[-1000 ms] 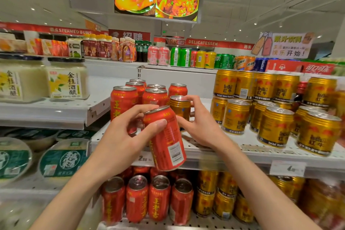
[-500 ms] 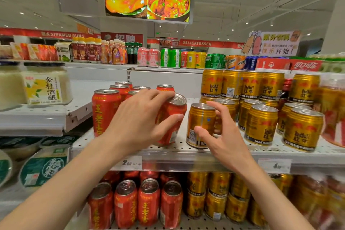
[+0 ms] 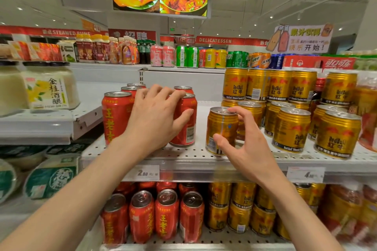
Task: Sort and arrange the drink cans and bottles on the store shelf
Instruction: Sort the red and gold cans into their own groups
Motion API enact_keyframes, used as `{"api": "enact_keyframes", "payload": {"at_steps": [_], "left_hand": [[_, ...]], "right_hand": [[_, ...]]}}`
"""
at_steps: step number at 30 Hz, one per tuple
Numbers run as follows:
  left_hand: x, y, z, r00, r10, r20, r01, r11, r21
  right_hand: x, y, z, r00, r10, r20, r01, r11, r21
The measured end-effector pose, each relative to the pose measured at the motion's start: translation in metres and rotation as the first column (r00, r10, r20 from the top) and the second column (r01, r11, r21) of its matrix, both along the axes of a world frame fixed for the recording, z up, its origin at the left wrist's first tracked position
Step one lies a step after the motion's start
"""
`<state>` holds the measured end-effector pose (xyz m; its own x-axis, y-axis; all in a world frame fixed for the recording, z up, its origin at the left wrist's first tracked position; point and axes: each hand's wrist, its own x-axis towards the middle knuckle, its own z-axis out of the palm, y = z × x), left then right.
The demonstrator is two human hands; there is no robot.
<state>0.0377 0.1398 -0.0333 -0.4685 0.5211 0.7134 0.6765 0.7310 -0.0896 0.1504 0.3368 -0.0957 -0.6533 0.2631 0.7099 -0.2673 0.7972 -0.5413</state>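
Red can down from its tilt and upright at the shelf front; gold can pulled a little nearer the edge.

We note the left hand (image 3: 155,120) wrapped round the red can (image 3: 184,122), grip clasping it, the can seated on the shelf (image 3: 183,157) just beside the other red cans (image 3: 117,116). The right hand (image 3: 244,144) pinches the lone gold can (image 3: 221,130), thumb low, fingertips at the rim, apart from the gold stack (image 3: 291,108). We judge red nearly grouped; the stray gold can remains to be moved right, and the front rows want squaring.
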Motion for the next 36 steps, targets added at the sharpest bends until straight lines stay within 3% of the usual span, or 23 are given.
{"api": "enact_keyframes", "payload": {"at_steps": [4, 8, 13, 16, 20, 25, 32, 36], "left_hand": [[0.002, 0.010, -0.007, 1.000, 0.023, 0.003, -0.023, 0.990, 0.143], [0.001, 0.015, -0.011, 0.997, 0.066, -0.034, -0.059, 0.983, 0.175], [0.000, 0.019, -0.013, 0.994, 0.086, -0.065, -0.072, 0.978, 0.197], [0.000, 0.021, -0.015, 0.992, 0.093, -0.087, -0.072, 0.973, 0.219], [-0.001, 0.022, -0.016, 0.989, 0.090, -0.114, -0.060, 0.968, 0.244], [-0.002, 0.021, -0.017, 0.989, 0.081, -0.121, -0.048, 0.966, 0.253], [-0.004, 0.021, -0.018, 0.987, 0.080, -0.136, -0.044, 0.966, 0.253], [-0.006, 0.020, -0.020, 0.987, 0.066, -0.150, -0.025, 0.965, 0.262]], "right_hand": [[-0.002, -0.005, 0.000, 0.999, -0.038, -0.036, 0.039, 0.999, 0.032], [0.003, -0.003, 0.004, 0.995, -0.081, -0.058, 0.084, 0.994, 0.064], [0.028, 0.030, 0.014, 0.963, -0.245, -0.112, 0.264, 0.940, 0.217], [0.039, 0.051, 0.014, 0.921, -0.367, -0.130, 0.389, 0.859, 0.332], [0.041, 0.066, 0.013, 0.814, -0.534, -0.230, 0.568, 0.649, 0.506], [0.040, 0.073, 0.016, 0.819, -0.540, -0.193, 0.543, 0.623, 0.563], [0.005, 0.044, 0.034, 0.807, -0.557, -0.194, 0.477, 0.422, 0.771], [-0.006, 0.047, 0.026, 0.782, -0.554, -0.286, 0.541, 0.376, 0.752]]}}
